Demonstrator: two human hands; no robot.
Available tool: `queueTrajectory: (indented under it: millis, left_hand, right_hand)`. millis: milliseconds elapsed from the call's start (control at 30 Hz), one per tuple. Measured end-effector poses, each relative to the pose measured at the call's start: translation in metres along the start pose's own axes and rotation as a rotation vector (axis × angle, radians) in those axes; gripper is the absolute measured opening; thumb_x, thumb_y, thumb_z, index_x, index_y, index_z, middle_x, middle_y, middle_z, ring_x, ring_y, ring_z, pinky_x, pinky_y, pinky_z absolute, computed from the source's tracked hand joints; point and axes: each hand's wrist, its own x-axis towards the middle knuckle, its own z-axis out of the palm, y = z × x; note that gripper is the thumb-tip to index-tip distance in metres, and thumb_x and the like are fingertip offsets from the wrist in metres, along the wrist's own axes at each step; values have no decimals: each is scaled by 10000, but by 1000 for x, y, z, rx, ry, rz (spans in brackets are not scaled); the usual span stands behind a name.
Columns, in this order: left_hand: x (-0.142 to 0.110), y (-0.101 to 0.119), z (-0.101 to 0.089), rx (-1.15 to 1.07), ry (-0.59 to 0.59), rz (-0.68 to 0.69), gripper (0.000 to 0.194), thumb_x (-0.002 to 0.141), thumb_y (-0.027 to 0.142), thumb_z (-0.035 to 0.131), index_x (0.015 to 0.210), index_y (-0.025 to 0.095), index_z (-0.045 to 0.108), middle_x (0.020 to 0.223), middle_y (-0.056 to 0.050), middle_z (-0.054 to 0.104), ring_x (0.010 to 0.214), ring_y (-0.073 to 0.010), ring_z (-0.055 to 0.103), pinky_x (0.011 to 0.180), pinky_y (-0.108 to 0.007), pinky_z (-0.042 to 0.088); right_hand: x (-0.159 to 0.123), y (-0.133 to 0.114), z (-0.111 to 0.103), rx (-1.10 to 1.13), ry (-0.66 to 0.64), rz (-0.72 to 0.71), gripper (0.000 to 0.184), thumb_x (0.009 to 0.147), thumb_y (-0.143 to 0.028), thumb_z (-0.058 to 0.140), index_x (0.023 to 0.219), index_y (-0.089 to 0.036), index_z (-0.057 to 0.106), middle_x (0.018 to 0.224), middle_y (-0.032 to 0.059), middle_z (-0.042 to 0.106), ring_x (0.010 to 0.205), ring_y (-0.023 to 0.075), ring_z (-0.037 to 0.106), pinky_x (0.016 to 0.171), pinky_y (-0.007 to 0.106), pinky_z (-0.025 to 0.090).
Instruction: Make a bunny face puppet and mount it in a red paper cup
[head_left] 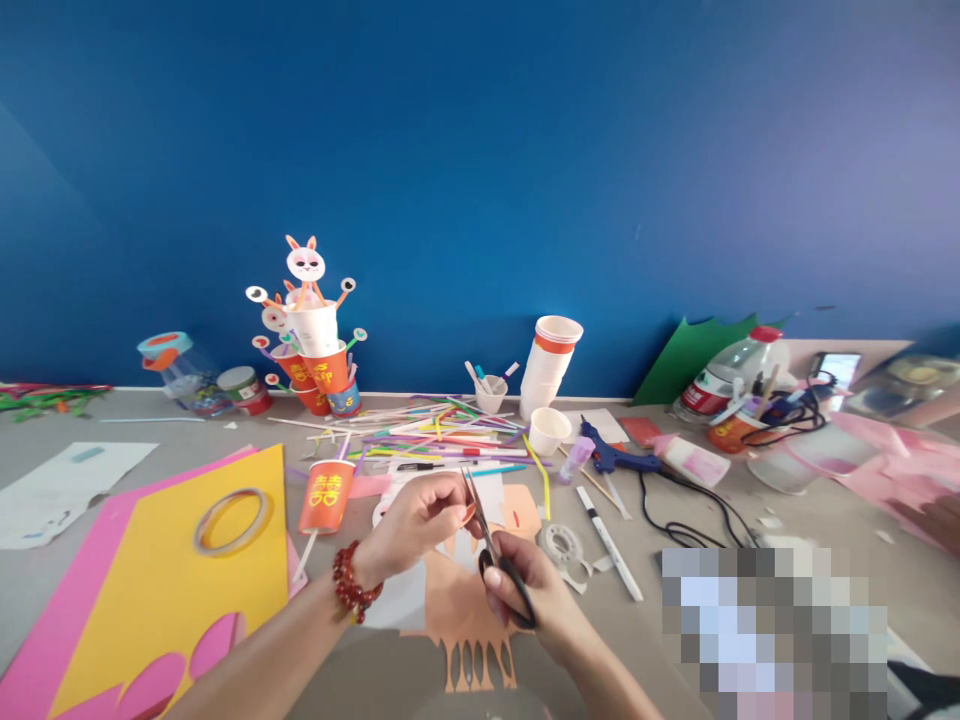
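Note:
My right hand [529,590] grips a pair of scissors [495,560] with black handles, the blades pointing up and away from me. My left hand [420,525], with a red bead bracelet at the wrist, pinches a small orange piece of paper [469,514] right beside the blades. How far the blades are parted is hard to make out. Below both hands lies a sheet of orange paper [457,600] with leaf-shaped holes cut along its near edge. White paper [397,597] sticks out to its left. A red paper cup [327,497] lies tilted left of my left hand.
Yellow card [180,560] with a tape roll [231,522] lies at left. Rabbit-faced cups [311,330] and colourful sticks [450,425] stand and lie behind. A glue gun [615,455], its black cord, a white marker [609,545] and a bottle [731,375] occupy the right. Another person's hand [941,520] shows far right.

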Motion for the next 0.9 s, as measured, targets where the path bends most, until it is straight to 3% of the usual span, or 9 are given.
queueTrajectory:
  millis: [433, 900]
  left_hand:
    - [-1, -1, 1, -1, 19, 11, 252, 896, 253, 510, 660, 184, 456, 766, -59, 657, 746, -173, 594, 695, -274, 442]
    - [0, 0, -3, -37, -23, -6, 221, 887, 223, 510, 674, 166, 495, 818, -65, 647, 768, -174, 627, 709, -271, 469]
  right_hand:
    - [0, -1, 0, -14, 0, -18, 555, 690, -664, 730, 696, -209, 412, 465, -73, 487, 383, 51, 372, 406, 176, 250]
    - [1, 5, -3, 6, 19, -51, 526, 696, -610, 757, 680, -209, 416, 472, -94, 432, 372, 43, 352, 390, 174, 225]
